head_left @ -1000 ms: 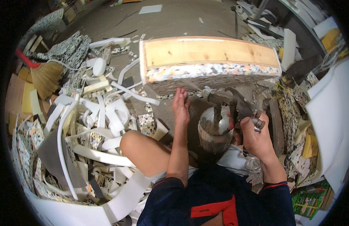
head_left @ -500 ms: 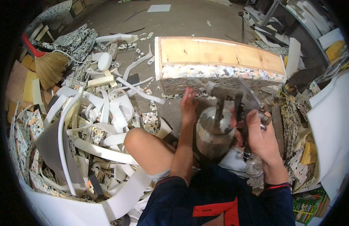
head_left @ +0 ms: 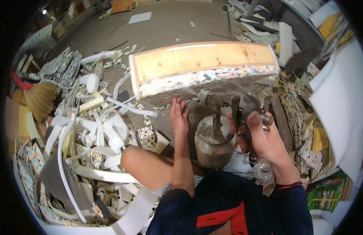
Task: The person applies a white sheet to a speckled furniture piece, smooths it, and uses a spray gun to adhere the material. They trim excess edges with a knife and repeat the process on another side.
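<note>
My right hand is wrapped round the grip of a metal spray gun, with a worn metal cup hanging below its front. A faint mist leaves the nozzle toward a long wooden block. Speckled multicoloured foam runs along the block's near edge, above a darker side facing me. My left hand is raised left of the nozzle, close to the block's lower edge, fingers stretched out and holding nothing. Its contact with the block cannot be made out.
White and speckled foam offcuts pile up at my left, with a straw broom behind them. On the right stand white foam sheets and more scraps. A small clear container is below my right hand.
The view has shifted, so the block sits further left and looks more tilted. The spray gun, blurred before, is sharper with mist at its nozzle. Both hands keep much the same pose.
</note>
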Motion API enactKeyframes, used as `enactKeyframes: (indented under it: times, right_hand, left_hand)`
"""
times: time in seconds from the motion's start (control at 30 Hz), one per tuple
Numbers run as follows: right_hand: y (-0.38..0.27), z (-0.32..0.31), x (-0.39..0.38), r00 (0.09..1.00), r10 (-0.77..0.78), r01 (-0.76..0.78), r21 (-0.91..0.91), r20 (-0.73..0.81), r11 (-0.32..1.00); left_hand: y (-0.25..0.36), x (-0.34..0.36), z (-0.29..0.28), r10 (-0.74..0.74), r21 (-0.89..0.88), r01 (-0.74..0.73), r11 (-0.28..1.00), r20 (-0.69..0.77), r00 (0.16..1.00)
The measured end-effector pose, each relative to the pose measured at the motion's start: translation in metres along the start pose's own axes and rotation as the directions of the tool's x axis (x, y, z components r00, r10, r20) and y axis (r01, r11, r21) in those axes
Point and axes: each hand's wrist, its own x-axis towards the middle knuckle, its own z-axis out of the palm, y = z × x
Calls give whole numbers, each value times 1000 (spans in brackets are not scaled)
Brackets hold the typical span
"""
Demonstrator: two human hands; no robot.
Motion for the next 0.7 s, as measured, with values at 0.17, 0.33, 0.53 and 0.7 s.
enactKeyframes:
  times: [0.17, 0.33, 0.53, 0.7]
  right_hand:
    - [11, -26, -4, 990, 9, -6, 17, -142, 1000]
    - [23, -66, -8, 940, 29, -23, 20, -339, 1000]
    - [37, -107, -10, 859, 77, -33, 95, -506, 995]
    - [43, -132, -10, 786, 26, 19, 66, -618, 998]
  left_hand:
    - [10, -9, 7, 10, 17, -9, 1000, -45, 999]
    - [13, -8, 9, 9, 9, -8, 1000, -83, 996]
    - [19, -1, 7, 29, 31, -28, 999, -39, 999]
    - [40, 19, 15, 100, 247, -45, 968, -214, 972]
